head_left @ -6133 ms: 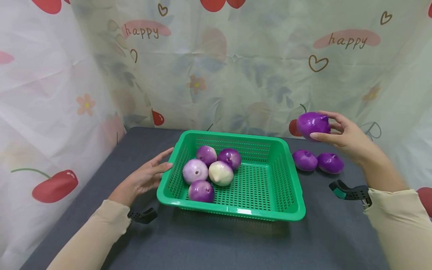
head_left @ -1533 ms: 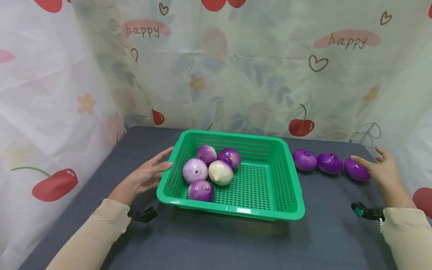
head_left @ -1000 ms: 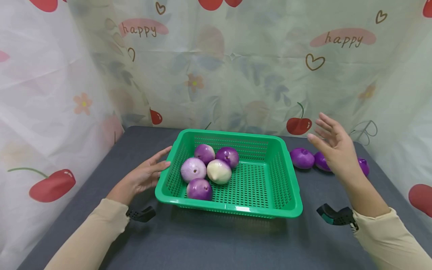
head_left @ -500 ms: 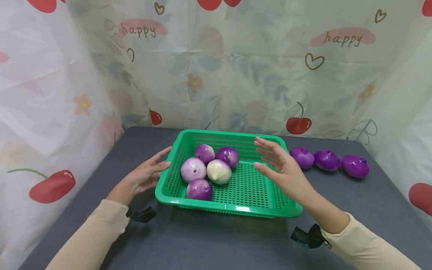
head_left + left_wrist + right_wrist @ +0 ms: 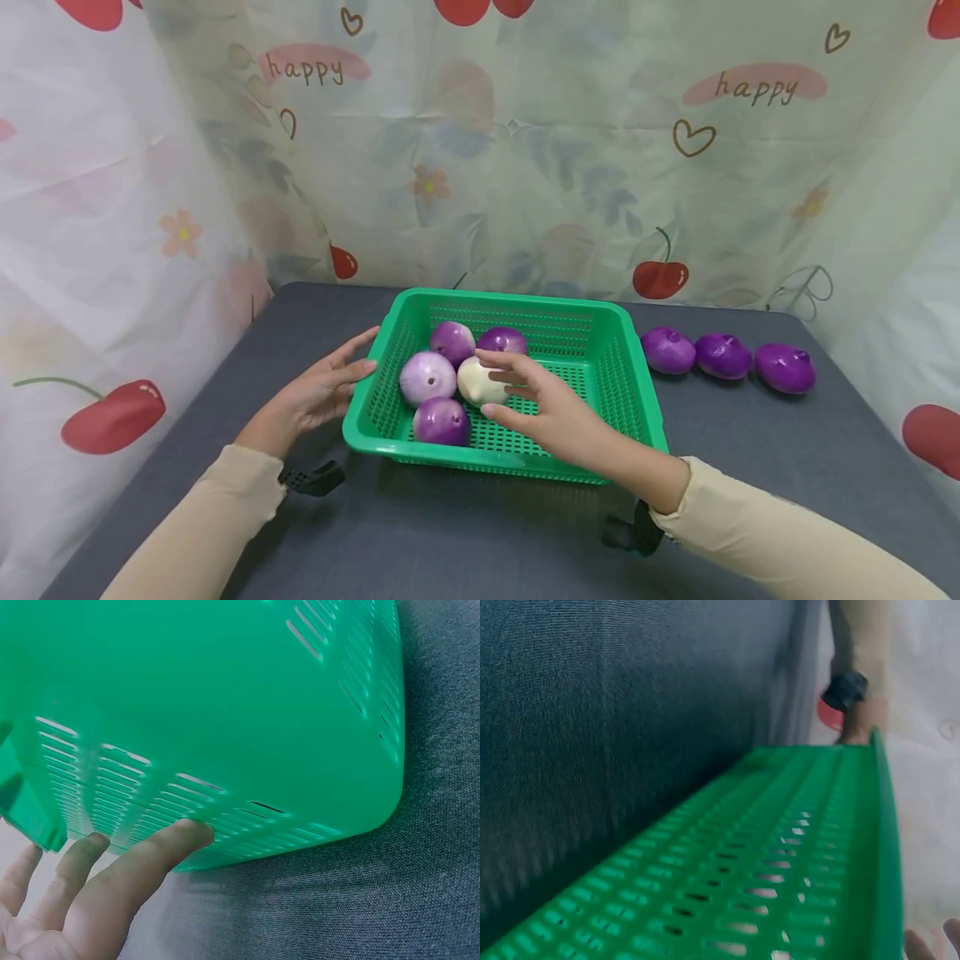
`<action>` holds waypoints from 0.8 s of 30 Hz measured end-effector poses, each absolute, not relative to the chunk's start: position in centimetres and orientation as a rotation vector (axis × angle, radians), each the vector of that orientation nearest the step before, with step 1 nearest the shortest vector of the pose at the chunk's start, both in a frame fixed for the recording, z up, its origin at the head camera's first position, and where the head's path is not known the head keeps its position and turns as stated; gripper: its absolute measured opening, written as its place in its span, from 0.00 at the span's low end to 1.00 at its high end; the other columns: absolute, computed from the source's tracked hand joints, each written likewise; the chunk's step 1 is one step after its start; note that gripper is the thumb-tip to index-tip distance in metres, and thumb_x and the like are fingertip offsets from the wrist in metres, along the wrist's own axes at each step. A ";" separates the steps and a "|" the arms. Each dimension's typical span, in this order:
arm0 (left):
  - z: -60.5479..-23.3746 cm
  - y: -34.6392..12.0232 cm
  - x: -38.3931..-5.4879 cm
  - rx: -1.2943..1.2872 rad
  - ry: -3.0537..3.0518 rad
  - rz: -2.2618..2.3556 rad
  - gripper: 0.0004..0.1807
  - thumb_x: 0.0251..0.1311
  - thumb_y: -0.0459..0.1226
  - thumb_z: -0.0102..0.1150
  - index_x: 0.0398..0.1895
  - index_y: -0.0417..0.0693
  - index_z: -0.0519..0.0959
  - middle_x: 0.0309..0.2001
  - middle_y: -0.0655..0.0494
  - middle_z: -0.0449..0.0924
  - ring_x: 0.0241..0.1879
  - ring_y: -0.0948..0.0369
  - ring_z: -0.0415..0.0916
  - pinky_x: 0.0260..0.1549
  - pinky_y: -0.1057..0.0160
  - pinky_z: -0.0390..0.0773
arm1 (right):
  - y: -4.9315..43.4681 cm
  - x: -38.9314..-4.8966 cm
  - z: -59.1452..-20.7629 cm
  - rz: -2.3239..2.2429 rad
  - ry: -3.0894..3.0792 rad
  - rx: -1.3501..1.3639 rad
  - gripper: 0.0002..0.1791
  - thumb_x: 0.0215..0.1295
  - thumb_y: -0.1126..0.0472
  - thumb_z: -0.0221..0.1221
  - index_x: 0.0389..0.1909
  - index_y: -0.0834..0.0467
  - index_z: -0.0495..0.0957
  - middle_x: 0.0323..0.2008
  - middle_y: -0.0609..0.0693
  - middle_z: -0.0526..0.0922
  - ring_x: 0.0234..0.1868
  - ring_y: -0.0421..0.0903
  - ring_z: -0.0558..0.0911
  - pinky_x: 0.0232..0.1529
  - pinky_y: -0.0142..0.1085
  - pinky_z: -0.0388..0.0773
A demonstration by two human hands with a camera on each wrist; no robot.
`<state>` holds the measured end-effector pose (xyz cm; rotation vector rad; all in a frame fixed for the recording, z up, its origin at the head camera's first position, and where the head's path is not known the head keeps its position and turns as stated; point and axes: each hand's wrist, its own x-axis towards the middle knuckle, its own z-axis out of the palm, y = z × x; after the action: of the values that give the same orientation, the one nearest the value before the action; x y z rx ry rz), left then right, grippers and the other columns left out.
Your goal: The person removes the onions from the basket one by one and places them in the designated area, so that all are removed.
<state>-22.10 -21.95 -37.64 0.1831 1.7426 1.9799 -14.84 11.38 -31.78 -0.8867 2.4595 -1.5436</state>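
Note:
A green plastic basket (image 5: 457, 455) holds several onions in its left half. My right hand (image 5: 558, 418) hangs over the basket, fingers spread, with the thumb and fingertips around the right side of a pale peeled onion (image 5: 472, 382); contact cannot be told. Beside it lie a light purple onion (image 5: 426, 379), a purple onion (image 5: 442, 422) in front, and purple onions at the back, one (image 5: 452, 342) left and one (image 5: 502, 340) right. My left hand (image 5: 311, 400) rests its straight fingers against the basket's left side; in the left wrist view, fingertips touch the slotted outer wall (image 5: 225, 750).
Right of the basket, three deep purple onions stand in a row: one near the basket (image 5: 668, 351), a middle one (image 5: 723, 357) and an outer one (image 5: 785, 368). A dark grey cloth (image 5: 450, 533) covers the table. Behind hangs a printed curtain (image 5: 525, 167).
Six seconds ago my right hand held a purple onion, which then went down at the right end of the row. The freed hand swung left over the basket. The left hand stayed put.

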 end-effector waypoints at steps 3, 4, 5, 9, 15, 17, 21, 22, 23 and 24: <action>-37.7 -21.9 -22.1 0.184 1.742 1.977 0.39 0.73 0.39 0.48 0.78 0.68 0.39 0.71 0.38 0.51 0.51 0.56 0.80 0.47 0.49 0.80 | 10.5 -15.2 -32.2 -1.496 2.447 -0.853 0.31 0.65 0.57 0.62 0.68 0.49 0.65 0.66 0.45 0.69 0.66 0.53 0.71 0.64 0.48 0.69; -37.7 -21.9 -22.1 0.185 1.742 1.976 0.39 0.73 0.39 0.48 0.78 0.68 0.39 0.71 0.38 0.50 0.51 0.56 0.80 0.47 0.49 0.80 | 10.2 -15.3 -32.3 -1.491 2.434 -0.841 0.31 0.65 0.56 0.63 0.68 0.49 0.66 0.66 0.45 0.69 0.65 0.52 0.71 0.64 0.48 0.69; -37.7 -21.9 -22.1 0.184 1.743 1.974 0.39 0.73 0.39 0.48 0.78 0.68 0.39 0.71 0.37 0.50 0.51 0.56 0.80 0.47 0.49 0.80 | 9.8 -15.5 -32.4 -1.488 2.423 -0.827 0.31 0.65 0.56 0.63 0.67 0.48 0.66 0.65 0.45 0.70 0.65 0.52 0.72 0.64 0.48 0.70; -37.7 -21.9 -22.2 0.182 1.741 1.973 0.40 0.73 0.39 0.48 0.78 0.68 0.38 0.71 0.37 0.50 0.50 0.56 0.80 0.47 0.49 0.80 | 8.7 -16.0 -32.8 -1.492 2.365 -0.810 0.31 0.65 0.58 0.63 0.68 0.51 0.66 0.65 0.49 0.71 0.65 0.53 0.72 0.64 0.50 0.69; -37.6 -22.0 -22.2 0.174 1.740 1.968 0.40 0.72 0.39 0.49 0.78 0.68 0.39 0.66 0.42 0.59 0.50 0.56 0.80 0.47 0.48 0.80 | 7.2 -16.9 -33.7 -1.468 2.328 -0.833 0.31 0.66 0.61 0.61 0.68 0.60 0.64 0.67 0.57 0.68 0.65 0.59 0.71 0.64 0.53 0.68; -37.7 -21.9 -22.2 0.175 1.740 1.966 0.40 0.72 0.39 0.49 0.78 0.68 0.38 0.67 0.41 0.57 0.51 0.56 0.80 0.48 0.47 0.80 | 6.9 -17.1 -34.0 -1.458 2.320 -0.830 0.31 0.66 0.62 0.61 0.68 0.62 0.64 0.66 0.58 0.68 0.64 0.60 0.71 0.63 0.53 0.69; -37.7 -21.9 -22.2 0.180 1.744 1.964 0.40 0.72 0.40 0.49 0.78 0.68 0.38 0.71 0.39 0.51 0.51 0.56 0.79 0.48 0.48 0.80 | 6.6 -17.4 -34.4 -1.434 2.309 -0.818 0.30 0.66 0.63 0.60 0.68 0.62 0.64 0.67 0.56 0.68 0.64 0.60 0.71 0.62 0.52 0.71; -37.7 -21.9 -22.2 0.183 1.745 1.964 0.40 0.72 0.40 0.49 0.78 0.69 0.38 0.71 0.38 0.50 0.51 0.56 0.79 0.48 0.48 0.80 | 6.5 -17.4 -34.5 -1.419 2.317 -0.814 0.30 0.66 0.63 0.60 0.68 0.61 0.65 0.67 0.55 0.68 0.64 0.60 0.71 0.62 0.52 0.71; -37.7 -21.9 -22.2 0.186 1.747 1.964 0.40 0.72 0.40 0.49 0.78 0.69 0.38 0.71 0.38 0.50 0.51 0.56 0.79 0.48 0.48 0.80 | 6.5 -17.5 -34.5 -1.400 2.325 -0.810 0.30 0.66 0.63 0.61 0.68 0.61 0.65 0.67 0.54 0.69 0.65 0.59 0.71 0.62 0.52 0.71; -37.7 -21.9 -22.2 0.187 1.749 1.964 0.40 0.72 0.40 0.49 0.78 0.69 0.38 0.72 0.37 0.49 0.52 0.56 0.79 0.48 0.48 0.80 | 6.4 -17.5 -34.5 -1.381 2.334 -0.810 0.30 0.66 0.63 0.61 0.68 0.60 0.65 0.67 0.53 0.69 0.65 0.59 0.71 0.62 0.52 0.71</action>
<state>-22.18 -21.89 -37.72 0.1874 1.7486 1.9636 -17.51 6.41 -34.54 -0.8101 2.3345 -1.3806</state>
